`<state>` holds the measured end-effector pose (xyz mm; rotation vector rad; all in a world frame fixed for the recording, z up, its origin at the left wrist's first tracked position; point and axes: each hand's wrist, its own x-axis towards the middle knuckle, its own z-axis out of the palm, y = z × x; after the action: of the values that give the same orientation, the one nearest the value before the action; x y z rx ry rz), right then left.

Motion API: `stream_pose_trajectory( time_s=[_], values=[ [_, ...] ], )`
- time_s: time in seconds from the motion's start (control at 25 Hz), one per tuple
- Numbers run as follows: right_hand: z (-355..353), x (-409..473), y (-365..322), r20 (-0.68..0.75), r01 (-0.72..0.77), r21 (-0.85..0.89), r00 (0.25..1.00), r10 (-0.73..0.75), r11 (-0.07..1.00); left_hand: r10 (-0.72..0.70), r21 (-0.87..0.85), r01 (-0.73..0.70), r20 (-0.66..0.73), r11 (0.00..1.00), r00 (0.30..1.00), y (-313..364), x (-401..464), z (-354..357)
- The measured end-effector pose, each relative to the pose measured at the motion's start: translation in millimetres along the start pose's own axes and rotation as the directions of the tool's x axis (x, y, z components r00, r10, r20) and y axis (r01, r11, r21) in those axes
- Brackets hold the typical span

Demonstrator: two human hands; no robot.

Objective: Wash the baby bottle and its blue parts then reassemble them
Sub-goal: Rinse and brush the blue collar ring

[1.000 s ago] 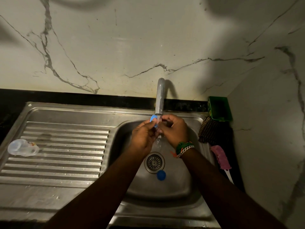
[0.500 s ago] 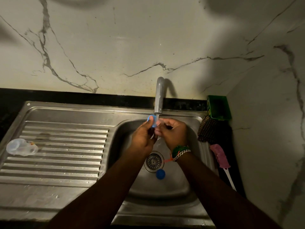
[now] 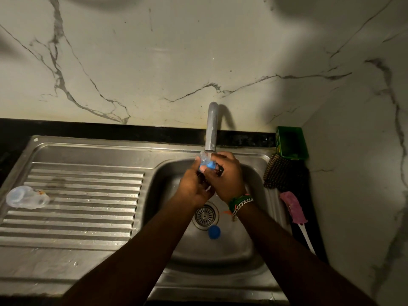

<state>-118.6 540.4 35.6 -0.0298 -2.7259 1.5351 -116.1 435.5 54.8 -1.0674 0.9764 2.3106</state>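
Left hand point(image 3: 194, 184) and right hand point(image 3: 225, 175) both pinching a blue part point(image 3: 207, 165) under the tap point(image 3: 211, 129), baby bottle point(image 3: 26, 197) lying far left on the drainer.

1. Both hands, the left hand point(image 3: 194, 186) and right hand point(image 3: 227, 177), crowd the space right under the faucet point(image 3: 211, 129) spout, over the sink basin point(image 3: 238, 257).
2. On the basin floor a blue cap point(image 3: 214, 232) lies just beside the drain strainer point(image 3: 205, 215).
3. The ribbed drainboard point(image 3: 88, 206) carries only a clear bottle point(image 3: 26, 197) at its left edge.
4. Right of the basin, a green box point(image 3: 290, 142), a dark scrubber point(image 3: 278, 173) and a pink brush point(image 3: 294, 208) fill the narrow strip against the wall.
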Motion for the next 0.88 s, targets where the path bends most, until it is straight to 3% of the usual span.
stream_pose_trajectory(
  time_s=[0.2, 0.36, 0.48, 0.56, 0.72, 0.88],
  values=[
    [-7.7, -8.8, -2.2, -0.047, 0.02, -0.068, 0.999, -0.023, 0.997, -0.096, 0.148, 0.098, -0.022, 0.984, 0.995, 1.8, 2.0, 2.8],
    [-15.3, -2.7, -2.8, -0.054, -0.088, 0.147, 0.994, 0.097, 0.985, 0.059, 0.342, -0.043, -0.038, 0.939, 0.998, -3.6, -2.2, 8.9],
    [-13.3, 4.2, -6.2, 0.035, -0.132, 0.014, 0.991, 0.132, 0.991, 0.125, 0.224, -0.132, 0.042, 0.966, 0.991, -6.3, 0.3, 7.3],
    [-8.6, 6.6, -5.5, 0.05, -0.123, -0.08, 0.991, 0.127, 0.989, 0.095, 0.144, -0.101, 0.05, 0.984, 0.994, -2.3, 3.7, 3.3],
    [-11.1, 42.8, 14.4, -0.047, -0.216, -0.023, 0.976, 0.214, 0.976, -0.145, -0.115, 0.146, 0.022, 0.983, 0.989, 11.9, 2.8, -1.2],
    [-10.5, 86.4, 19.4, 0.138, -0.059, -0.104, 0.988, 0.073, 0.993, -0.262, -0.015, 0.263, 0.049, 0.965, 0.964, 13.8, -2.3, 4.2]
  ],
)
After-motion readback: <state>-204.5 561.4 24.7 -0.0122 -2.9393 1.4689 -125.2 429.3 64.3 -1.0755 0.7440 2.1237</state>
